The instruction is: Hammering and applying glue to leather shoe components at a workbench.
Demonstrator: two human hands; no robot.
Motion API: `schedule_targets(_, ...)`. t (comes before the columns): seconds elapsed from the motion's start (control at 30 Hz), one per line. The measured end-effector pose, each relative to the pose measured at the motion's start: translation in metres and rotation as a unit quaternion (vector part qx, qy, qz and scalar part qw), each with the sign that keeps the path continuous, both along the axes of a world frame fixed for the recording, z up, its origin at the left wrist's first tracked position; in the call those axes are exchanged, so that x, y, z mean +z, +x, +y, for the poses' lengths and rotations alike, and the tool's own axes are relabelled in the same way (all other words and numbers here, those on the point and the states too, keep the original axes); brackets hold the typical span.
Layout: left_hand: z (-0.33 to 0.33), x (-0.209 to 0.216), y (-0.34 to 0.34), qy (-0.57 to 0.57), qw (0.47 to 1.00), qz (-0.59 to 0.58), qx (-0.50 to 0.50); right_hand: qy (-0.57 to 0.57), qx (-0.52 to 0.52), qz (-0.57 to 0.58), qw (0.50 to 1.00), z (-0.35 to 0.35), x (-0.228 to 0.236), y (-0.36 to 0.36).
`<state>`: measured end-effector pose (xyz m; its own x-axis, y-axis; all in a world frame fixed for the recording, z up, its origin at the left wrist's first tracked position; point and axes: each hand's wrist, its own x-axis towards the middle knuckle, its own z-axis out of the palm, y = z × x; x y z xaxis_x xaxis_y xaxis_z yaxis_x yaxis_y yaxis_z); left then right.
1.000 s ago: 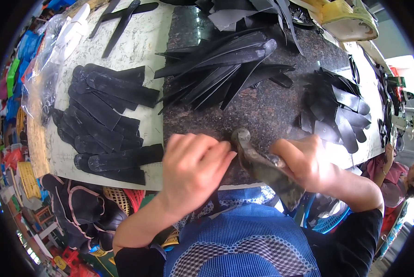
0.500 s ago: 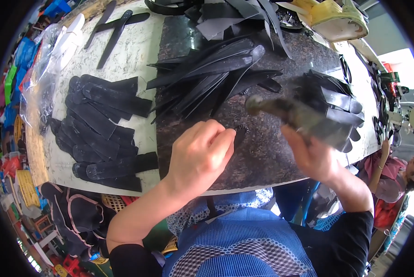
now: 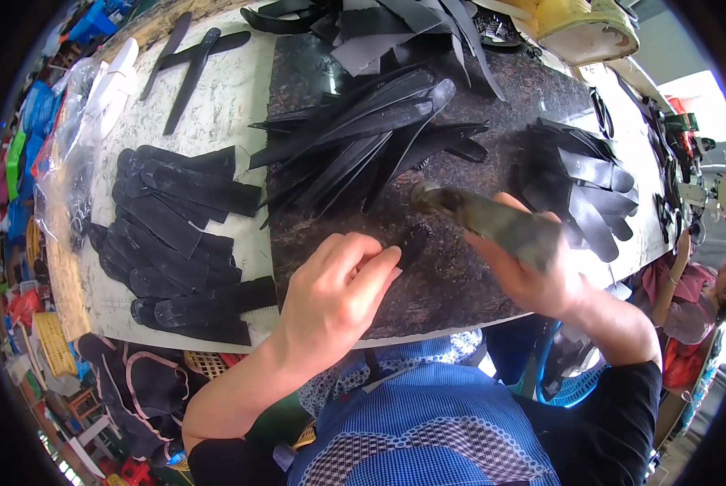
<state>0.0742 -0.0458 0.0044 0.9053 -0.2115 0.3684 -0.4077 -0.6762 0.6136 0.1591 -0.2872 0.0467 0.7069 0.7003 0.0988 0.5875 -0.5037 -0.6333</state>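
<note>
My left hand [image 3: 330, 296] is closed in a pinch on the near end of a small black leather strap piece [image 3: 414, 243]. Its far end is rounded with a notched or pleated edge, and it lies on the dark stone slab [image 3: 452, 292]. Wrapped around a worn metal hammer [image 3: 501, 225], my right hand [image 3: 533, 271] is just right of that piece. The hammer is smeared by motion, its round face pointing left above the notched end. Beyond both hands lies a loose heap of long black strap pieces [image 3: 363, 121].
Overlapping black straps [image 3: 168, 219] lie on the white tabletop [image 3: 209, 105] at left. More black pieces [image 3: 586, 182] are piled at right. Black scraps [image 3: 387, 32] and a yellowish container [image 3: 586, 32] stand at the back. Another person [image 3: 683, 292] is at far right.
The hammer has come lower and left, closer to the notched end of the strap piece. My left hand has shifted slightly toward me and left, exposing more of the piece.
</note>
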Motion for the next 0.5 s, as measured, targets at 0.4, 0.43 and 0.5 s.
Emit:
schedule_targets(0.4, 0.020, 0.005, -0.005, -0.026, 0.998, 0.049, -0.031, -0.032, 0.110, 0.039, 0.993, -0.001, 0.006, -0.019)
schedule_targets(0.43, 0.021, 0.004, -0.005, -0.024, 0.998, 0.044, -0.037, -0.042, 0.099, 0.057, 0.993, -0.002, 0.006, -0.017)
schedule_targets(0.5, 0.016, -0.001, 0.001, -0.030, 0.999, 0.020, -0.027, 0.034, -0.019, 0.042, 0.998, 0.003, -0.005, -0.009)
